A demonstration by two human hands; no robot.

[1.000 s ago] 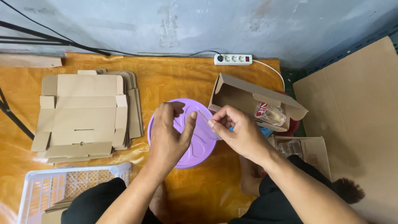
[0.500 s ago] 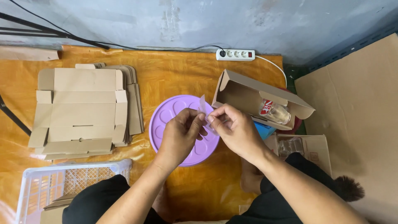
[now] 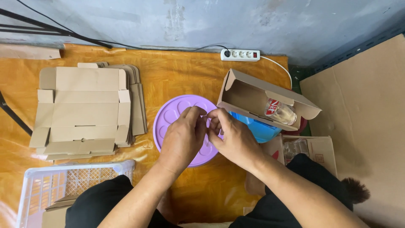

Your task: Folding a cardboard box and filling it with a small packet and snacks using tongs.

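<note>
While both hands meet over the purple round lid [image 3: 171, 116], their fingertips pinch together on something too small to make out.

Left hand [image 3: 182, 139] and right hand [image 3: 234, 137] touch at the fingertips, fingers curled in; what they grip cannot be told. Just right of them lies an open cardboard box [image 3: 249, 95] with a clear bottle [image 3: 280, 112] inside, over a blue container [image 3: 257, 128]. Flat cardboard blanks [image 3: 84, 109] are stacked to the left, with a white basket [image 3: 63, 183] near the left knee and a power strip [image 3: 240, 55] by the wall.

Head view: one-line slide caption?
Both hands, left hand and right hand, meet fingertip to fingertip over a purple round lid, flat cardboard blanks alongside.
</note>
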